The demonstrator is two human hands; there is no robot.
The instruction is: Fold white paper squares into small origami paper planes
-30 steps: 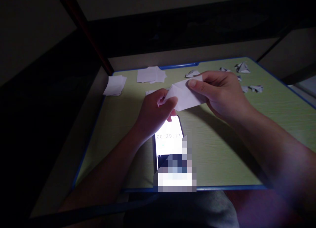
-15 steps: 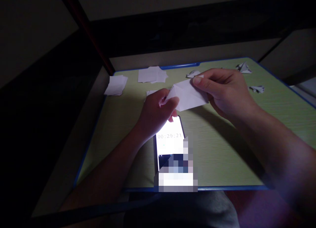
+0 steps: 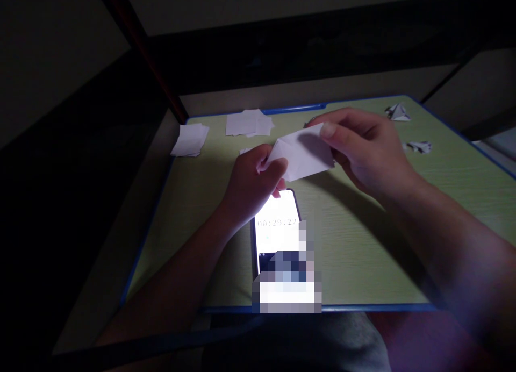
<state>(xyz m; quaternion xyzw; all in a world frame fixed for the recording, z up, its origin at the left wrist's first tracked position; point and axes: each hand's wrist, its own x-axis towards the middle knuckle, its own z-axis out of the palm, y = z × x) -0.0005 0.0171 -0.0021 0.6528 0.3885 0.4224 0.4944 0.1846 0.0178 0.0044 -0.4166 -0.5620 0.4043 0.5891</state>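
A partly folded white paper [image 3: 303, 152] hangs above the green table [image 3: 363, 243], held between both hands. My left hand [image 3: 250, 186] pinches its left corner with thumb and fingers closed. My right hand [image 3: 365, 149] grips its right upper edge, thumb on top. Below the hands a lit phone [image 3: 278, 227] lies on the table and shows a timer reading 00:29:22.
Two stacks of white paper squares [image 3: 189, 140] [image 3: 248, 123] lie at the table's far left. Small folded paper shapes [image 3: 397, 112] [image 3: 419, 145] sit at the far right. A blue rim [image 3: 322, 307] edges the table. A dark red post [image 3: 141, 44] rises behind it.
My right hand has shifted slightly left and tipped the paper's right edge, covering more of the folded shapes behind. The timer went from 00:29:21 to 00:29:22.
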